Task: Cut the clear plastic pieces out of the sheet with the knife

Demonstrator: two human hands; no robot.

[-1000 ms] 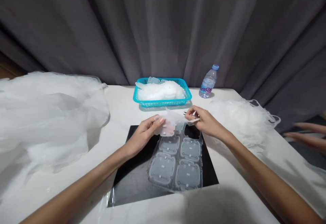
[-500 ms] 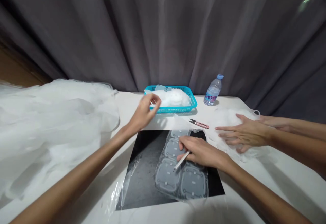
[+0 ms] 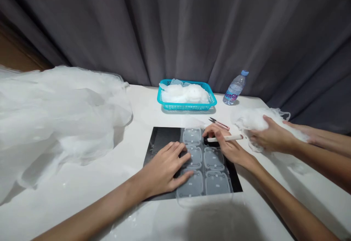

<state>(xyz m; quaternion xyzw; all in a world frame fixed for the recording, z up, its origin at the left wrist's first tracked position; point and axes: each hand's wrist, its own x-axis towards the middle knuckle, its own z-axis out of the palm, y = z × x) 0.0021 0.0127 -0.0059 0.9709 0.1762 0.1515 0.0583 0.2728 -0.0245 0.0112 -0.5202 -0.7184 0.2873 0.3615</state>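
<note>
A clear plastic tray [image 3: 216,182] with several rounded-square cells lies on a black sheet [image 3: 163,138] on the white table. My left hand [image 3: 171,166] rests flat over the tray's left side, fingers spread. Near its upper right corner, my right hand [image 3: 223,140] grips a slim white pen-like stick [image 3: 233,137]. The stick's dark end points left, over a black gap at that corner; whether it touches is unclear. Just beyond my right hand lies a pair of pink-handled thread snips [image 3: 219,123].
A turquoise basket [image 3: 186,106] of white fluffy material stands behind, with a water bottle [image 3: 235,89] to its right. A large white sheer heap [image 3: 63,113] covers the left side. At right, another person's hands [image 3: 274,135] hold a white fluffy bundle [image 3: 249,118].
My left hand came down from the basket onto the tray. My right hand moved up and right, the stick turning nearly level. The tray now lies straighter; the other person's hands gathered their bundle.
</note>
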